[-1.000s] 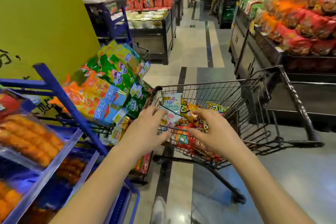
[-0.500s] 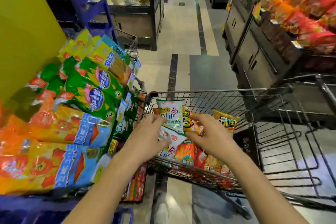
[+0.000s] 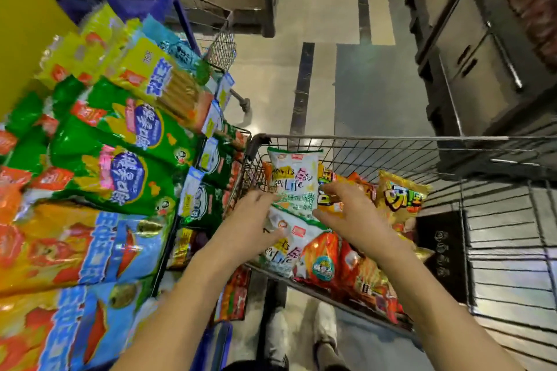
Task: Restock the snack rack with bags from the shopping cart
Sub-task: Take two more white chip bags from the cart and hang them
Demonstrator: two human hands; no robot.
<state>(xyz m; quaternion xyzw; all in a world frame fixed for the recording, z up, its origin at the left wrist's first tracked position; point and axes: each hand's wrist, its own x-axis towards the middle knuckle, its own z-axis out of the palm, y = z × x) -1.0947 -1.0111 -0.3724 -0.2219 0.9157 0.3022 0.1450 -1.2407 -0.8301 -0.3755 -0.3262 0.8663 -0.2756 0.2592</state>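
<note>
Hands reach into a wire shopping cart (image 3: 391, 138) at centre frame. A white snack bag (image 3: 294, 181) stands among other bags, its long axis running up and down the frame, directly ahead of both hands. The left hand (image 3: 250, 226) lies nearly flat against its lower left edge. The right hand (image 3: 349, 211) curves loosely at its right edge; blur hides whether it grips. Both look equally near. The snack rack (image 3: 177, 9) fills the left side, already crowded with bags.
</note>
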